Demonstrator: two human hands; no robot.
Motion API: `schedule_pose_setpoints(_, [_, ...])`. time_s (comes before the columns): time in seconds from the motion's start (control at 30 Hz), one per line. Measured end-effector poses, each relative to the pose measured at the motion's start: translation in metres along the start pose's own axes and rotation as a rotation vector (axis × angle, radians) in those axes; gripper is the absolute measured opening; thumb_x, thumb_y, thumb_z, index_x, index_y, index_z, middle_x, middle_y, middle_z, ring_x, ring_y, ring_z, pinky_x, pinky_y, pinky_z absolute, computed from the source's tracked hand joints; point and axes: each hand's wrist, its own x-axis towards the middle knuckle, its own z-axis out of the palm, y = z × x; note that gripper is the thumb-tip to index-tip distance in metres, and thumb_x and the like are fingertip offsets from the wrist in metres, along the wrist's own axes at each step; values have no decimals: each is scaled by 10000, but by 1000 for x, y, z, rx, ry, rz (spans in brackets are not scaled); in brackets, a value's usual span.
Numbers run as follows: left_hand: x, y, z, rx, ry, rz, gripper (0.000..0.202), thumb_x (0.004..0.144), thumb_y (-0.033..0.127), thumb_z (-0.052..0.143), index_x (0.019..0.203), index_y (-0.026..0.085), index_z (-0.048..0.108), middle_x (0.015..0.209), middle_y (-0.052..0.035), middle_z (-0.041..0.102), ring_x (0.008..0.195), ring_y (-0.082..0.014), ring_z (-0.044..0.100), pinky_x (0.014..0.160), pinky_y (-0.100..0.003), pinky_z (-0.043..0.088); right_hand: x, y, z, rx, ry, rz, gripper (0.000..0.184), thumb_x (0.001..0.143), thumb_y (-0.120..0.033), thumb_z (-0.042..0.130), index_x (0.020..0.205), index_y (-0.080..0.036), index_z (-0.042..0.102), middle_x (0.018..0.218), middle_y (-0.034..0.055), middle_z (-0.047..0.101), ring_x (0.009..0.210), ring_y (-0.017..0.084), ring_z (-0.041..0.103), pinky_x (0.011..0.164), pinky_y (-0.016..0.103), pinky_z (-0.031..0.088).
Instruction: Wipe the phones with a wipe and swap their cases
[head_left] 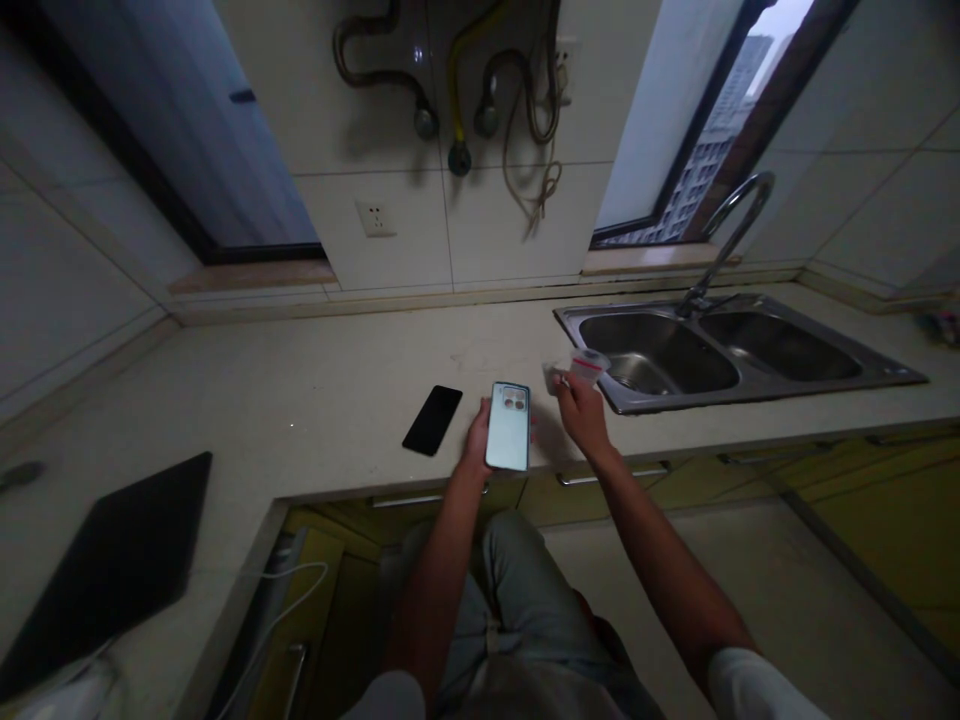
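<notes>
Mint-green smartphone (508,426): back up, over beige counter (315,390)
Left hand (477,440): fingers wrapped around it
Right hand (581,412): fingertips pinching clear red-labelled packet (587,366) beside steel sink (885,372)
Stage: both in hand, held apart

Dim kitchen, lit only by grey daylight from two windows.

Weak light enters through the upper-left window (247,150) and the upper-right window (712,140), where a pale patch of sky at the top edge is the brightest spot. The countertop (315,380) reads flat and dull, and the pipes (457,90) throw soft shadows on the wall tiles. The steel sink (757,399) and faucet (739,215) carry faint highlights, and the pale phone (508,427) has a mild sheen. The small container (587,366) is soft, its label unreadable. Straight lines bow towards the frame edges, and the lower corners are murky and smeared.
</notes>
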Motion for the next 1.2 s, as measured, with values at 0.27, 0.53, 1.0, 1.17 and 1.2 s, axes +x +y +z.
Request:
schedule_pose_setpoints(0.27, [12, -8, -4, 25, 108, 61, 623, 946, 601, 404, 1348, 160, 585, 1163, -131, 716, 1126, -286, 659, 995, -425, 506, -5, 12, 70, -326, -341, -324, 435, 897, -163, 418, 1263, -90, 641, 1395, 175, 585, 1343, 269, 504, 1196, 493, 269])
schedule_pose_setpoints(0.53, [7, -7, -4, -41, 144, 89, 646, 978, 596, 277, 1342, 149, 568, 1126, -151, 720, 1059, -268, 686, 958, -436, 523, -62, 4, 76, -384, -515, -422, 516, 1010, -282, 386, 1454, -26, 442, 1519, 240, 406, 1465, 295, 330, 1183, 528, 317])
schedule_pose_setpoints(1.0, [2, -5, -9, -47, 122, 73, 703, 951, 650, 272, 1318, 128, 569, 1103, -186, 713, 857, -273, 720, 782, -440, 575, -115, -9, 21, -540, -651, -591, 570, 957, -454, 554, 1379, -71, 551, 1428, 222, 534, 1370, 336, 474, 1145, 532, 387])
schedule_pose_setpoints(1.17, [4, -5, -11, -46, 109, 40, 708, 933, 677, 305, 1326, 151, 570, 1117, -172, 713, 841, -275, 723, 773, -430, 573, -118, -2, 20, -643, -585, -494, 590, 943, -459, 572, 1391, -77, 543, 1435, 226, 526, 1387, 346, 448, 1171, 553, 314])
schedule_pose_setpoints(1.2, [4, -5, -12, -44, 111, 41, 705, 936, 672, 303, 1326, 150, 570, 1112, -169, 715, 846, -275, 723, 779, -430, 572, -118, -1, 21, -655, -578, -485, 601, 945, -464, 564, 1403, -76, 529, 1446, 225, 515, 1396, 346, 435, 1178, 555, 294])
